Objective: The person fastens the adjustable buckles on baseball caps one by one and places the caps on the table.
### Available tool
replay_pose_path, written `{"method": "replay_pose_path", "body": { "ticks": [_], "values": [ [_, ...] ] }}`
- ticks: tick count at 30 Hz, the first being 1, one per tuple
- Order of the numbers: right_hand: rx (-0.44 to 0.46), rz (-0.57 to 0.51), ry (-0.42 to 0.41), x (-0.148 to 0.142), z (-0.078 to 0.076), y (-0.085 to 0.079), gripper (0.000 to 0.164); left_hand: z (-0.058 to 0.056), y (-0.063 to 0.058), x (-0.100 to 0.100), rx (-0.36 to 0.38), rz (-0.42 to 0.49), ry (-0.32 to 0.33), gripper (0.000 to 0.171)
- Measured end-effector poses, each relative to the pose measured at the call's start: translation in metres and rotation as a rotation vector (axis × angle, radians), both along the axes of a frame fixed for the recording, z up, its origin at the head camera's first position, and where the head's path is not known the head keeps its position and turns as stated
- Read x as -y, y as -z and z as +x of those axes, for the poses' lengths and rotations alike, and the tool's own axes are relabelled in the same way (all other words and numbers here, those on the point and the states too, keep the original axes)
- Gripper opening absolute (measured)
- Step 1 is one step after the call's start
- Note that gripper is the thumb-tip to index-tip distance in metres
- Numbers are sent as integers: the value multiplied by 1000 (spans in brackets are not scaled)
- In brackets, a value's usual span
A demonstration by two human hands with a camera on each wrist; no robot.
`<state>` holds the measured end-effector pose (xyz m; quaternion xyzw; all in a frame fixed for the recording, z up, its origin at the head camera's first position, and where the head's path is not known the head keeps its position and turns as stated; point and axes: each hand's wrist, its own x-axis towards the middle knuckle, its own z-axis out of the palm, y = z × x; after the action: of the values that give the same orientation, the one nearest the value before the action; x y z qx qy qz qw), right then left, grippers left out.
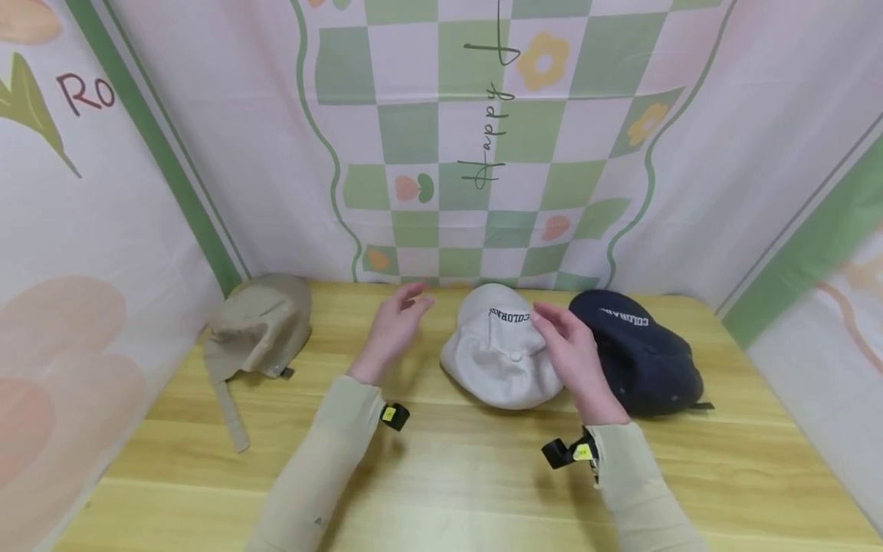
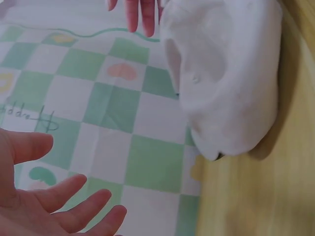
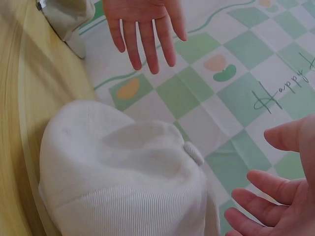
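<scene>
A pale wood-grain surface (image 1: 476,483) spreads out before the person, with printed cloth hung behind it and at both sides. Closest in are two light beige sleeves, each with a black device (image 1: 557,452) carrying a yellow label at the wrist.

Beyond them both hands are raised over the surface. The left hand (image 1: 395,326) is just to the left of the white cap (image 1: 510,379), its grip wide, thumb and fingers spread apart. The right hand (image 1: 574,349) is at the cap's right side, its grip wide too, fingers slightly bent; in the right wrist view a strip of cloth shows between its fingers and the cap.

The white cap lies between the two hands, its crown dented, a button on top and dark lettering toward the far side. To the right, partly behind the right hand, sits a navy cap (image 1: 648,368) with white lettering. Well apart at the left end lies a khaki cap (image 1: 276,322), crumpled, a loose strap trailing toward the near side.

Farthest off, the back cloth (image 1: 462,130) shows green and white checks, small flowers, hearts and the word "Happy" running sideways.
</scene>
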<state>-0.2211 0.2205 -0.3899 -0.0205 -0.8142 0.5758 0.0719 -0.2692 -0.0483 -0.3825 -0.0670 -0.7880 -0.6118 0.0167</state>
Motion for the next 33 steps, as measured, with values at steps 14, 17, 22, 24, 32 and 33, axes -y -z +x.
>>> {"method": "replay_pose_path", "body": {
  "ticks": [14, 17, 22, 24, 32, 33],
  "values": [
    [-77, -120, 5, 18, -1, -3, 48, 2, -15, 24, -63, -78, -2, 50],
    [-96, -138, 2, 23, -1, -1, 46, 4, -19, 29, -69, -103, -5, 50],
    [-110, -165, -26, 31, -2, 0, 44, 4, -23, 39, -65, -143, 1, 52],
    [-109, -181, -57, 35, -3, -1, 44, 3, -24, 43, -55, -159, 0, 54],
    [-89, -235, -157, 45, -4, -1, 53, 3, -30, 60, -25, -147, -19, 74],
    [-91, -238, -164, 47, -5, -1, 53, 3, -30, 63, -21, -144, -23, 76]
  ]
}}
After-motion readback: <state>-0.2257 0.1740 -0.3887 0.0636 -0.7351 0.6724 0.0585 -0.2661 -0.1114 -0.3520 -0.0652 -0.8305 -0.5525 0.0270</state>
